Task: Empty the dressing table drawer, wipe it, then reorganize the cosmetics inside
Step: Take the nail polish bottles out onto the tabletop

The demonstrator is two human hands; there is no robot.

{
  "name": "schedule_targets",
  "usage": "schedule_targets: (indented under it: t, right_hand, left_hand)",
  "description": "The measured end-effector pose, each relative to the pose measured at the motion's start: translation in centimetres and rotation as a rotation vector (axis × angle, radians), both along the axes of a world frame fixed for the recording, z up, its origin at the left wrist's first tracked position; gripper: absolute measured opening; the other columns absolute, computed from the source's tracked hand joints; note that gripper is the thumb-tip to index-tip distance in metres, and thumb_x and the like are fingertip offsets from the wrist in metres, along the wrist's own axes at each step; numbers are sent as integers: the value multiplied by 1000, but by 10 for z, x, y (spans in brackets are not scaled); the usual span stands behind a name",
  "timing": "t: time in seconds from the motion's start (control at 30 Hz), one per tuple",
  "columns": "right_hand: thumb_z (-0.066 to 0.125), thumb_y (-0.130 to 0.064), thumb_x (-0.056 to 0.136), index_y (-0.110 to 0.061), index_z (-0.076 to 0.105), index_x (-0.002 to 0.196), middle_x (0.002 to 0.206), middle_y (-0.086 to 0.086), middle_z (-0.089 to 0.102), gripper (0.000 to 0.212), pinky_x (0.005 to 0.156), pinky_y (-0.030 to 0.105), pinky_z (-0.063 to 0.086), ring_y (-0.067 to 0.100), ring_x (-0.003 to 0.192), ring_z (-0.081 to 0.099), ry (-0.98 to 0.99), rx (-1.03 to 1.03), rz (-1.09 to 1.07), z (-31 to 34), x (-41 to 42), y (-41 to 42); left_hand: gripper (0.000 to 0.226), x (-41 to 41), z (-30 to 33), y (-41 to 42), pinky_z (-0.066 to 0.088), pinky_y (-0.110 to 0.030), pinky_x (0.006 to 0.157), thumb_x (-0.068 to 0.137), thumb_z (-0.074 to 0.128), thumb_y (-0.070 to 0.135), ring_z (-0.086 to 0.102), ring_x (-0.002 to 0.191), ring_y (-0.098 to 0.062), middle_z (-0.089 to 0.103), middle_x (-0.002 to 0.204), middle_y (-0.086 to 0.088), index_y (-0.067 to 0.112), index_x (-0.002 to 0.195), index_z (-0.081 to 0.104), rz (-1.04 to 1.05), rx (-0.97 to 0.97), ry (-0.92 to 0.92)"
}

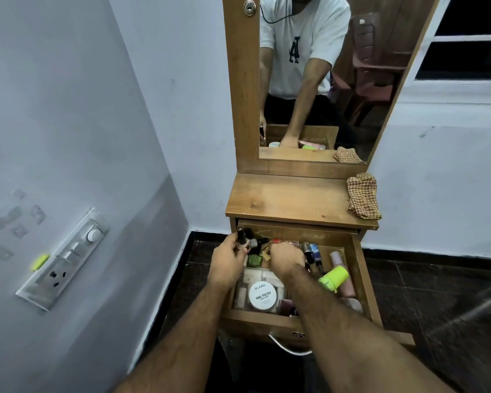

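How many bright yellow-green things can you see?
3: a tube lying at the drawer's right side, a small piece stuck on the wall switch panel, and the tube's reflection in the mirror. More may be hidden under the hands.

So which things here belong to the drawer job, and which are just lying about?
Job: open drawer; nail polish bottles held in left hand; right hand reaching among cosmetics; nail polish tub; green bottle; checked cloth.
Lying about: mirror; switch panel.

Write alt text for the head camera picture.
Two hands reach into an open dressing table drawer full of cosmetics: the left hand grips small bottles, the right hand reaches among others. A checked cloth lies on the tabletop.
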State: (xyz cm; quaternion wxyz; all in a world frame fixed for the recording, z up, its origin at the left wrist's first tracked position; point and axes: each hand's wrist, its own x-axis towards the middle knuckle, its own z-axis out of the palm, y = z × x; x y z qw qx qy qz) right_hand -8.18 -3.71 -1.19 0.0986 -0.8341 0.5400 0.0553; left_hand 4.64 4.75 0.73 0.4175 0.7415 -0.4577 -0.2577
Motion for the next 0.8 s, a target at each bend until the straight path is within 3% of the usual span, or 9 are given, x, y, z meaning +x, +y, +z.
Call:
schedule_targets:
  t: [0.17,0.27,0.37,0.5,0.57,0.67,0.8]
  right_hand:
    - [55,-5,95,-13,68,105,103,4,69,18,76,34,55,19,90,66,9,-12,13,-2,2,2]
    - [59,-14,94,-14,65,105,99,2,68,13,73,30,51,19,82,60,-46,16,31,-1,0,1]
    - [65,-30,89,-18,62,106,86,-7,60,21,66,26,46,13,77,57,-129,78,-41,-4,-4,0]
    - [68,-38,80,-19,52,126,114,1,54,52,73,29,46,16,92,53,-184,91,-102,-1,-2,-1]
    - [69,-37,78,-20,50,126,113,0,55,54,76,30,51,15,95,56,-218,126,-117,4,-4,-1]
    - [71,-26,80,-22,50,106,93,-4,65,34,59,30,50,12,78,62,-406,279,-216,11,-13,-2]
    - [72,-3,77,-17,53,91,91,12,67,28,43,25,40,14,51,55,-844,517,-394,23,-32,1]
  left_hand:
    - [18,5,-3,4,38,-5,72,98,55,12,60,95,0,64,99,17,20,114,61,20,7,32]
    - [21,7,-3,5,38,-1,69,98,54,10,58,90,5,64,99,16,19,116,60,27,11,26]
    - [24,8,-2,6,41,-13,79,99,54,11,59,95,-1,66,104,11,18,120,60,24,11,34]
    - [24,11,-4,8,41,-20,83,99,54,14,61,99,-6,67,105,9,17,121,60,30,1,48]
    - [25,12,-3,9,41,-21,84,99,53,15,61,101,-7,66,106,10,19,123,59,39,-5,60]
    - [26,13,1,9,42,-25,87,101,52,17,60,103,-9,64,106,11,19,126,56,38,-6,95]
    - [30,12,8,11,46,-29,89,102,48,19,61,105,-16,64,110,4,15,132,51,8,14,106]
